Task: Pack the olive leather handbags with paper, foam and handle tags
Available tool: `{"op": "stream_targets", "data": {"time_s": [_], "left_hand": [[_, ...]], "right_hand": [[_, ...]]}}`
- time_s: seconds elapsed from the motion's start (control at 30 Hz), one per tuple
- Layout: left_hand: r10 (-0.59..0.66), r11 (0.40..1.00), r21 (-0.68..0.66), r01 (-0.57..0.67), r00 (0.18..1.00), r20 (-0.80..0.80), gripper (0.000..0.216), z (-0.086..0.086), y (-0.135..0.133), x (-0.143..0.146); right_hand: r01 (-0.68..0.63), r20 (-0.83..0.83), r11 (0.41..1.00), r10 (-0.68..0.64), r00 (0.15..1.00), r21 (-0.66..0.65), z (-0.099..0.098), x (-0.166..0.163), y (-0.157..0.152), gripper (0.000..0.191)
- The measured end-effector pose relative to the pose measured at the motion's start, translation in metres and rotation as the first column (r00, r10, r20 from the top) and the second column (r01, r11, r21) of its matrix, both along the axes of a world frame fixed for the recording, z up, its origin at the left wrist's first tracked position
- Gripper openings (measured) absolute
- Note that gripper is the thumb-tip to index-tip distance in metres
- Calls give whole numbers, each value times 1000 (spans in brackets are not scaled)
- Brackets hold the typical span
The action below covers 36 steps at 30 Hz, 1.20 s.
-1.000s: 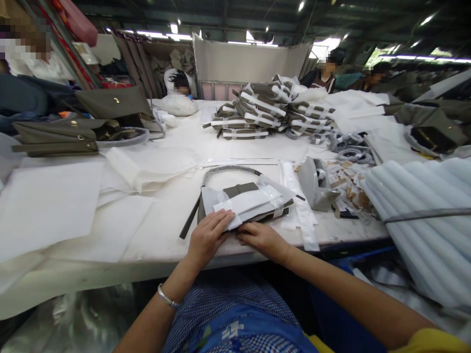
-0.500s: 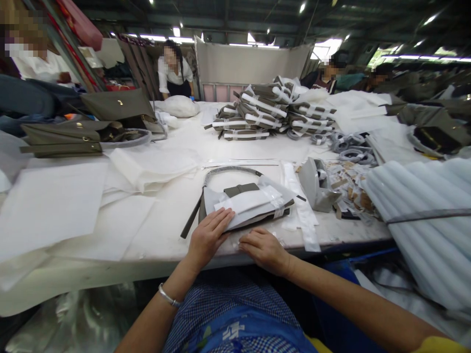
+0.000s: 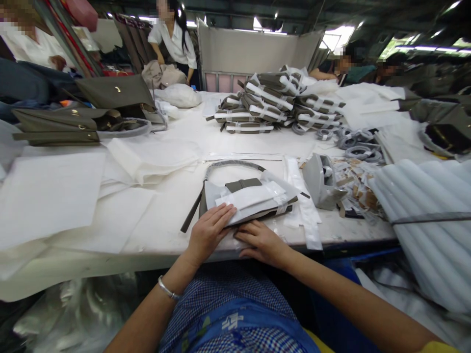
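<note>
In front of me on the white table lies an olive-grey handbag (image 3: 243, 184), partly wrapped in white sheets with clear tape. Its wrapped handle (image 3: 235, 163) arches up at the back, and a dark strap (image 3: 193, 212) sticks out at the left. My left hand (image 3: 211, 229) rests on the near left edge of the bag, fingers stretched flat over the white wrapping (image 3: 253, 195). At the bag's near edge, my right hand (image 3: 263, 243) has its fingertips close to the underside and its thumb apart. Whether those fingertips touch the bag is hard to see.
White sheets (image 3: 51, 196) cover the left side, with olive bags (image 3: 55, 122) behind. A pile of wrapped bags (image 3: 265, 105) stands at the back. At right are white strips (image 3: 307, 211), a grey tape dispenser (image 3: 320, 182), scraps and foam rolls (image 3: 434, 220). A co-worker (image 3: 174, 39) stands across the table.
My right hand has moved forward to the bag's near edge, and its pinched fingers have spread. My left hand stays on the bag. The co-worker across the table is more upright.
</note>
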<state>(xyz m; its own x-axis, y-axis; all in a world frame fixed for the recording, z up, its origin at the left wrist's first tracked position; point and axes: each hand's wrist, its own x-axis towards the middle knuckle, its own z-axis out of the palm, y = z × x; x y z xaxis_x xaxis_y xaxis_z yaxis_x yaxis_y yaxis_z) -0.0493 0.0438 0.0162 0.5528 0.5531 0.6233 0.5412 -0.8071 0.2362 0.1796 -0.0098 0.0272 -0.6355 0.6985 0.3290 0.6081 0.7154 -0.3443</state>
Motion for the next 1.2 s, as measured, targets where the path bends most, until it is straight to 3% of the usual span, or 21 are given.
{"op": "stream_targets", "data": {"time_s": [0.17, 0.37, 0.5, 0.67, 0.83, 0.93, 1.2], "left_hand": [[-15, 1000, -6, 15, 1000, -1, 59, 2, 1, 0], [-22, 1000, -18, 22, 1000, 10, 61, 2, 1, 0], [-20, 999, -30, 20, 1000, 4, 62, 1, 2, 0], [-12, 1000, -24, 11, 1000, -2, 61, -1, 2, 0], [-18, 1000, -24, 18, 1000, 6, 57, -2, 3, 0], [-22, 1000, -21, 22, 1000, 0, 57, -2, 3, -1], [34, 998, -49, -37, 997, -64, 67, 3, -1, 1]], "right_hand": [[19, -106, 1000, -21, 994, -23, 3, 0, 6, 13], [195, -51, 980, -193, 980, 33, 3, -8, 5, 12], [175, -91, 984, -178, 980, -42, -2, -9, 5, 17], [128, -48, 962, -119, 992, 242, 0, -5, 7, 15], [88, -23, 847, -89, 996, 525, 10, -7, 8, 12], [79, -1, 820, -96, 995, 566, 13, -8, 10, 12], [19, -13, 843, -14, 1000, 538, 11, -3, 18, 20]]}}
